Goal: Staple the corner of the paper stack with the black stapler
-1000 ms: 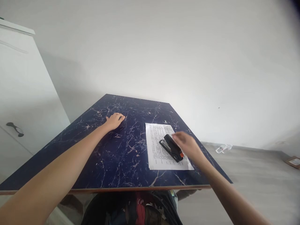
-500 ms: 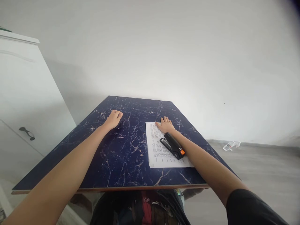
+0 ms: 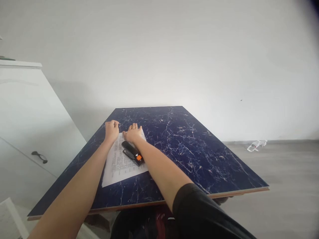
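Note:
My right hand [image 3: 134, 133] lies flat with its fingers apart on the top part of a printed paper sheet [image 3: 116, 171]. Just below that hand, a black stapler [image 3: 132, 152] with an orange spot at its rear end rests on the paper, next to my right forearm. My left hand [image 3: 112, 131] is curled closed close to the paper's upper left corner; its palm faces away, so whatever may be inside is hidden. The sheet sits slanted on the dark blue marble-patterned table [image 3: 171, 152], between my two forearms.
A white cabinet [image 3: 37, 109] with a dark handle [image 3: 39, 157] stands to the left of the table. Behind is a pale wall [image 3: 159, 53]. On the grey floor at the right lies a clear plastic item [image 3: 256, 145].
My right hand has slid left across the table, and the paper and stapler have moved left with it. The sheet has turned aslant. My closed left hand has shifted slightly left; the view has tilted.

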`<state>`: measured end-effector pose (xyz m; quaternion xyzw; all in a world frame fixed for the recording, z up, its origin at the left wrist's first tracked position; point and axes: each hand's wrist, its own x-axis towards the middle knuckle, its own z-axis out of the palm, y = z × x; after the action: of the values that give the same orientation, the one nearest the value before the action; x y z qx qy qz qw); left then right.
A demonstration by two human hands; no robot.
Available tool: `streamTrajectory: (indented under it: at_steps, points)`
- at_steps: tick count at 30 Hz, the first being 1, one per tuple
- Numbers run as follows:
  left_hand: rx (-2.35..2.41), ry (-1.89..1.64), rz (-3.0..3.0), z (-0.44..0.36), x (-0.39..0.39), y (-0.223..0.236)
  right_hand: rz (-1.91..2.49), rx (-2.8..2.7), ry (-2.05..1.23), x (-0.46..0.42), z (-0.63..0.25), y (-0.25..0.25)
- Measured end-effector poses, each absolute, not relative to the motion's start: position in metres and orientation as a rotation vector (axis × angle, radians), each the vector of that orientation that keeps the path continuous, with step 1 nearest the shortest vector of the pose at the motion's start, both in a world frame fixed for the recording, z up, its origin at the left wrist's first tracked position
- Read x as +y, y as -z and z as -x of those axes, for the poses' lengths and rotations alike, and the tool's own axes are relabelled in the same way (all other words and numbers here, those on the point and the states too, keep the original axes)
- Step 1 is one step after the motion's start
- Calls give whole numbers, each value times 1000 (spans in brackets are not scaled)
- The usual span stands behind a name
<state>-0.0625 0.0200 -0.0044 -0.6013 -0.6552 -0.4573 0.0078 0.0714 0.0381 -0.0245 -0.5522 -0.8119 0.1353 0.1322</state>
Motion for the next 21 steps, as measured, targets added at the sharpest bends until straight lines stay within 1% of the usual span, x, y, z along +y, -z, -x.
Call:
streamTrajectory:
  at_steps: [2, 5, 7, 10, 12, 17, 21]
  points:
    - [-2031, 1450, 1857, 62, 17, 1, 1559, -2378, -433, 33, -50, 20]
    - [-2021, 1467, 1857, 62, 14, -3, 1456, -2397, -424, 28, -43, 13]
    - [-2021, 1478, 1845, 62, 12, -5, 1279, -2421, -366, 24, -49, 10]
    - [-2007, 1507, 1797, 60, 11, -8, 893, -2627, -344, 18, -64, 11]
    - [-1976, 1516, 1787, 58, 10, -10, 758, -2738, -354, 15, -75, 16]
    - [-1883, 1473, 1909, 49, 11, -9, 857, -2701, -332, 16, -119, 27]
    - [-1802, 1314, 2196, 40, 14, -2, 957, -2650, -303, 22, -183, 33]
